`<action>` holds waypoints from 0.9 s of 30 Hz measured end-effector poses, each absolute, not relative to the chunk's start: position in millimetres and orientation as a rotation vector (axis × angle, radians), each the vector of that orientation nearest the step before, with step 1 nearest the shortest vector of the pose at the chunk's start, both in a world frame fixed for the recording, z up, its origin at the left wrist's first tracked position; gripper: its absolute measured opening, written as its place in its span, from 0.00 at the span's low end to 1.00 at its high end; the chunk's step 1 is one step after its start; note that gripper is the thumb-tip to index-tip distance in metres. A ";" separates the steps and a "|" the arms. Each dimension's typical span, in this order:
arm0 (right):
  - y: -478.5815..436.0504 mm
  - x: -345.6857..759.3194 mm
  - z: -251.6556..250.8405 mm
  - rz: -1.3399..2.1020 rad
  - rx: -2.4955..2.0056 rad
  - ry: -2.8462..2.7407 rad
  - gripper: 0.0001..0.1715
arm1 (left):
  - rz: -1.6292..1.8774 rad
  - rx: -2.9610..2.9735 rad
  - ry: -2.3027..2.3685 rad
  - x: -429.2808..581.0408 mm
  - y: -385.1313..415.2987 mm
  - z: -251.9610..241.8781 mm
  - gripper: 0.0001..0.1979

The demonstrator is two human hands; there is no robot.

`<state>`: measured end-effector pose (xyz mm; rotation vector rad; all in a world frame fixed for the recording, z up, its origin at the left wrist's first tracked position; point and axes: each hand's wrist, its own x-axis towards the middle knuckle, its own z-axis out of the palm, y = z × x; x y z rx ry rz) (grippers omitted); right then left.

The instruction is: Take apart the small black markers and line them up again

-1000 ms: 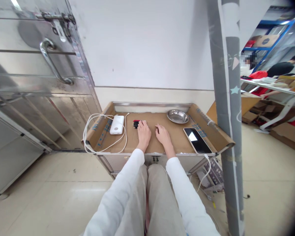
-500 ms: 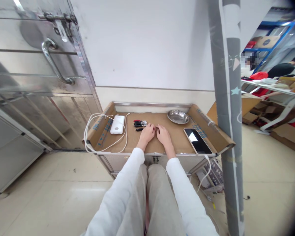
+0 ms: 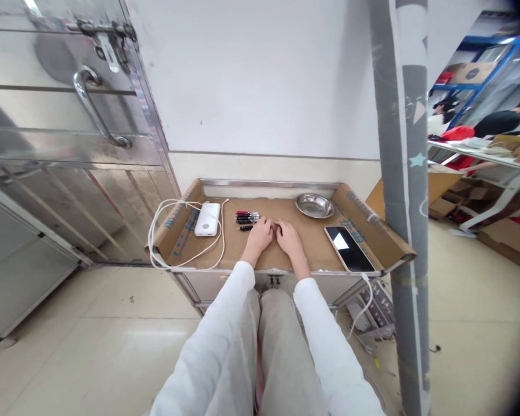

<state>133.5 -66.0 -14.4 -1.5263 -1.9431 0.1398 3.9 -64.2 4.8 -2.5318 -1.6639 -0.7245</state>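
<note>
My left hand (image 3: 260, 233) and my right hand (image 3: 288, 237) rest close together on the cardboard-lined tray table (image 3: 242, 251), fingertips meeting at the middle. Both sets of fingers are curled in, pinching a small dark thing that is too small to name. Just left of my left hand lies a small bunch of red and black pens (image 3: 247, 216), with one dark pen (image 3: 245, 227) lying apart in front of it. My white sleeves and my knees fill the bottom of the view.
A white power bank (image 3: 207, 219) with a looped white cable (image 3: 156, 234) lies at the table's left. A steel bowl (image 3: 314, 205) sits back right, a phone (image 3: 349, 248) front right. A grey padded post (image 3: 401, 173) stands right, a metal door (image 3: 69, 115) left. People work at far-right shelves.
My left hand left the pens and moved right until it met my right hand at the middle. Both hands' fingers curled in. One dark pen now lies apart from the bunch.
</note>
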 end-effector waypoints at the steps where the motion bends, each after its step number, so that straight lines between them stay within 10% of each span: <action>1: -66.0 133.6 -14.5 0.136 -1.525 -1.942 0.21 | -0.733 -2.502 -1.656 4.1 -64.6 4.8 0.10; 10: -63.4 133.1 -17.3 0.083 -1.491 -1.930 0.21 | -0.859 -1.864 -2.119 4.0 -76.5 6.9 0.12; 21: -53.3 126.4 -10.2 -0.029 -1.501 -1.992 0.22 | -0.846 -2.412 -1.679 3.3 -66.4 -1.8 0.09; 27: -33.3 134.4 -8.5 0.580 -1.295 -1.620 0.17 | -1.320 -2.749 -1.471 3.8 -51.3 3.6 0.10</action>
